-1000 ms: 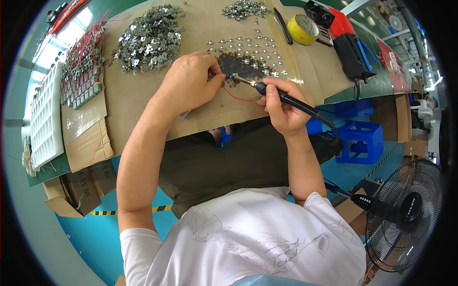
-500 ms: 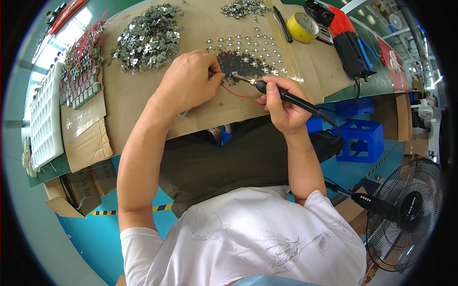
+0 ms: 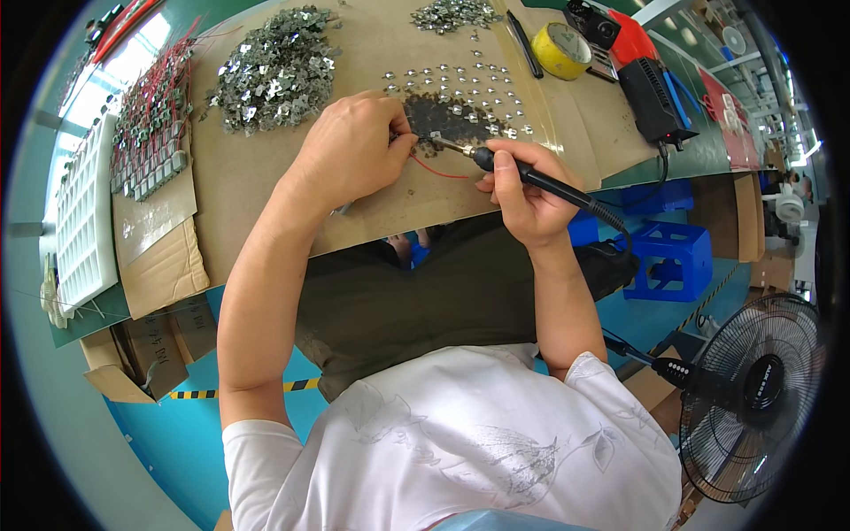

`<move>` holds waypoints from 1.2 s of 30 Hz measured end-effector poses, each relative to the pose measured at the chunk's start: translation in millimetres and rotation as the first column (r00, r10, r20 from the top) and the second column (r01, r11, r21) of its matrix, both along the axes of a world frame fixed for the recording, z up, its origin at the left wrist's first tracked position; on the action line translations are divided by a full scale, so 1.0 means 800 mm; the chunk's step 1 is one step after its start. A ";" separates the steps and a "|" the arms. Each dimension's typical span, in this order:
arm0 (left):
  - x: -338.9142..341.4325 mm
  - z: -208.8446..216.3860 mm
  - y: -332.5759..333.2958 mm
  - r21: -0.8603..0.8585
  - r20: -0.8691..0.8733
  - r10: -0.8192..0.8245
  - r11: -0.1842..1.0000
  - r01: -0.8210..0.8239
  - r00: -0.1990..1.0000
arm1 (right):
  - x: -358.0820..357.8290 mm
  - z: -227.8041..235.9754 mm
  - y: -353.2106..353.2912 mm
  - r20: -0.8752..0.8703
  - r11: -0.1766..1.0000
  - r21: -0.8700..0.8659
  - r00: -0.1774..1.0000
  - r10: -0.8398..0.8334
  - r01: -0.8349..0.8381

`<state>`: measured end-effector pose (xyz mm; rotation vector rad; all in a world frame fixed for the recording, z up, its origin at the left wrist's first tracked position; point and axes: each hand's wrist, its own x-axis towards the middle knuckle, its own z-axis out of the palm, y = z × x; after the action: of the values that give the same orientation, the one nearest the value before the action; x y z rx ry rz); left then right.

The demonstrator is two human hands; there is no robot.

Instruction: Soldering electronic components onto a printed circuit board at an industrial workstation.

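Observation:
My right hand (image 3: pixel 534 193) grips a black soldering iron (image 3: pixel 551 184), its metal tip pointing left over a dark scorched patch (image 3: pixel 447 121) of the work surface. The tip meets a small metal piece near my left fingertips. My left hand (image 3: pixel 359 144) is closed in a pinch beside that patch, holding a small part that its fingers mostly hide. A thin red wire (image 3: pixel 440 172) runs out from under those fingers to the right. Beyond the tip, small metal tabs (image 3: pixel 478 78) lie spaced in rows on the brown board (image 3: pixel 372 53).
A big heap of metal tabs (image 3: pixel 276 71) lies at the back left, a smaller heap (image 3: pixel 453 15) at the back. Wired parts (image 3: pixel 152 124) and a white tray (image 3: pixel 81 221) stand far left. Yellow tape (image 3: pixel 561 50) and the black soldering station (image 3: pixel 655 99) are at right, a fan (image 3: pixel 763 382) below.
Hardly anything differs. Both hands and the soldering iron stay in nearly the same place, and the red wire's free end has shifted very slightly.

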<state>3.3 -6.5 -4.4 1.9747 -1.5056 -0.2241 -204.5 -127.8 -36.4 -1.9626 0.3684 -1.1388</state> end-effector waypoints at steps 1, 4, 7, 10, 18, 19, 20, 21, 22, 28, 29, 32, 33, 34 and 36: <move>0.000 0.000 0.000 0.001 0.000 0.000 1.000 0.000 1.000 | 0.000 0.000 0.000 0.000 1.000 0.000 1.000 0.000 0.000; 0.000 0.001 0.000 0.011 0.002 0.005 1.000 -0.005 1.000 | 0.000 0.000 0.000 0.001 1.000 -0.021 1.000 -0.007 0.007; 0.001 -0.001 0.000 0.002 0.022 0.005 1.000 -0.006 1.000 | -0.001 -0.001 0.000 0.010 1.000 0.021 1.000 0.009 -0.010; 0.001 -0.001 -0.002 0.006 0.019 0.005 1.000 -0.006 1.000 | -0.001 -0.006 -0.003 0.135 0.990 0.132 0.991 0.024 -0.042; -0.001 0.001 0.001 0.015 0.014 0.009 1.000 -0.009 1.000 | 0.046 0.024 -0.040 -0.009 0.889 -0.452 0.997 -0.079 0.067; -0.001 0.000 0.001 0.014 0.018 0.009 1.000 -0.009 1.000 | 0.054 0.022 -0.046 0.006 0.824 -0.563 0.998 -0.067 0.059; -0.001 0.000 0.000 0.010 0.020 0.009 1.000 -0.009 1.000 | 0.056 0.022 -0.046 -0.024 0.808 -0.588 0.997 -0.069 0.042; -0.001 0.000 0.001 0.014 0.016 0.009 1.000 -0.010 1.000 | 0.057 0.021 -0.045 -0.022 0.807 -0.589 0.998 -0.065 0.040; -0.001 0.000 0.002 0.018 0.013 0.010 1.000 -0.011 1.000 | 0.058 0.020 -0.044 -0.082 0.797 -0.604 0.993 -0.083 0.016; -0.003 0.011 0.000 0.087 -0.029 0.023 0.996 -0.021 0.999 | 0.062 0.013 -0.049 -0.135 0.788 -0.616 0.986 -0.101 -0.004; -0.003 0.010 0.000 0.088 -0.030 0.021 0.996 -0.019 0.999 | 0.063 0.012 -0.050 -0.135 0.785 -0.619 0.987 -0.089 -0.013; -0.002 0.010 0.001 0.089 -0.026 0.027 0.996 -0.025 0.999 | 0.060 0.012 -0.050 -0.152 0.786 -0.617 0.986 -0.067 -0.041; -0.002 0.010 0.001 0.091 -0.030 0.026 0.996 -0.023 0.999 | 0.058 0.012 -0.050 -0.171 0.789 -0.612 0.984 -0.058 -0.060; -0.002 0.010 0.001 0.094 -0.035 0.025 0.995 -0.022 0.999 | 0.056 0.013 -0.049 -0.171 0.789 -0.611 0.984 -0.057 -0.060; -0.002 0.009 0.001 0.091 -0.033 0.024 0.996 -0.021 0.999 | 0.052 0.016 -0.047 -0.167 0.788 -0.606 0.986 0.002 -0.104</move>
<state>1.8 -6.1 2.7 2.0472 -1.4745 -0.3200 -162.7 -165.4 -23.5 -2.6280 0.0049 -1.1603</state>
